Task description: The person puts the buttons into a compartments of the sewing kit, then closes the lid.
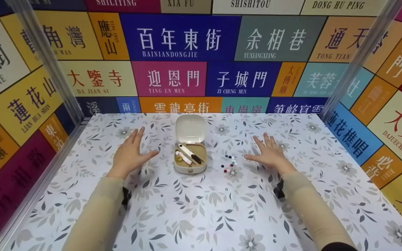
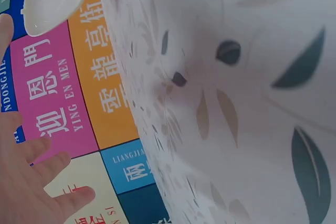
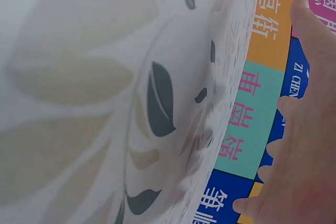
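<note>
A small cream case (image 1: 190, 169) stands on the patterned table with its lid (image 1: 190, 129) raised. Inside lie a black-and-white pen-like stick (image 1: 190, 153) and a shorter pinkish-white piece (image 1: 183, 157). Left of the case, my left hand (image 1: 128, 153) is held with fingers spread and thumb toward it, holding nothing. Several small dark, red and pale beads (image 1: 229, 164) lie scattered to the case's right. Beyond them my right hand (image 1: 269, 153) is spread too, thumb pointing at the beads and nothing in its grasp. Both wrist views show the fingers apart.
A white tabletop (image 1: 194, 219) with grey leaf print spreads under both arms. Colourful panels with street names (image 1: 180, 38) form the back and side walls. Clear upright posts (image 1: 358, 59) stand at the back corners. A black wrist strap (image 1: 279, 190) shows under the right sleeve.
</note>
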Demonstrator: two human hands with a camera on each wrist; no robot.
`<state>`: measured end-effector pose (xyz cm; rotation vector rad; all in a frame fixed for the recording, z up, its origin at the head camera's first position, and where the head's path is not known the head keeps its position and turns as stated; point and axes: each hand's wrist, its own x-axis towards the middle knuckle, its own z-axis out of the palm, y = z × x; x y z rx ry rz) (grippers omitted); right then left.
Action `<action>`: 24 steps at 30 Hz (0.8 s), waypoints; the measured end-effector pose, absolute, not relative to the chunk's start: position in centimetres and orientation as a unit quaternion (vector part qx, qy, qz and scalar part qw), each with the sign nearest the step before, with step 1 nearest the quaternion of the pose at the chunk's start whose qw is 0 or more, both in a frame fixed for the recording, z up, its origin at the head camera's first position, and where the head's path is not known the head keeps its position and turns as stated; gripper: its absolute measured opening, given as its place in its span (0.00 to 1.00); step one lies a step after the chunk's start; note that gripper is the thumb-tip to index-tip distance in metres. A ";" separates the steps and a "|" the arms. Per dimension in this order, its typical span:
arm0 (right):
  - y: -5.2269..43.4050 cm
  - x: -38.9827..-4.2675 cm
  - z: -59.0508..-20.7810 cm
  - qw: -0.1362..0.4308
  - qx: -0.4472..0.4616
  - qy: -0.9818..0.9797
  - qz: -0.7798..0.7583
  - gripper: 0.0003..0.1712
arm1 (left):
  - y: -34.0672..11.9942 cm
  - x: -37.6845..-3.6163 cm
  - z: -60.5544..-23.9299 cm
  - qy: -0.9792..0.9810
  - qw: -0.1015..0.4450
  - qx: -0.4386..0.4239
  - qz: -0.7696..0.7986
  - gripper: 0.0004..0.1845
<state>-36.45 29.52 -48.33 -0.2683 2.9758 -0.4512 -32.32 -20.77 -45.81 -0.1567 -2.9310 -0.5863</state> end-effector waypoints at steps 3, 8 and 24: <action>29.5 -36.4 -48.3 0.060 -0.088 0.983 -0.150 0.64 | -20.6 -32.4 -45.9 -0.972 0.070 -0.048 -0.218 0.59; 29.4 -36.4 -48.4 0.055 -0.090 0.983 -0.149 0.63 | -19.9 -32.3 -46.3 -0.966 0.058 -0.044 -0.248 0.64; 29.0 -36.5 -48.3 0.072 -0.090 0.977 -0.177 0.63 | -15.5 -31.6 -47.5 -0.941 0.030 -0.076 -0.328 0.60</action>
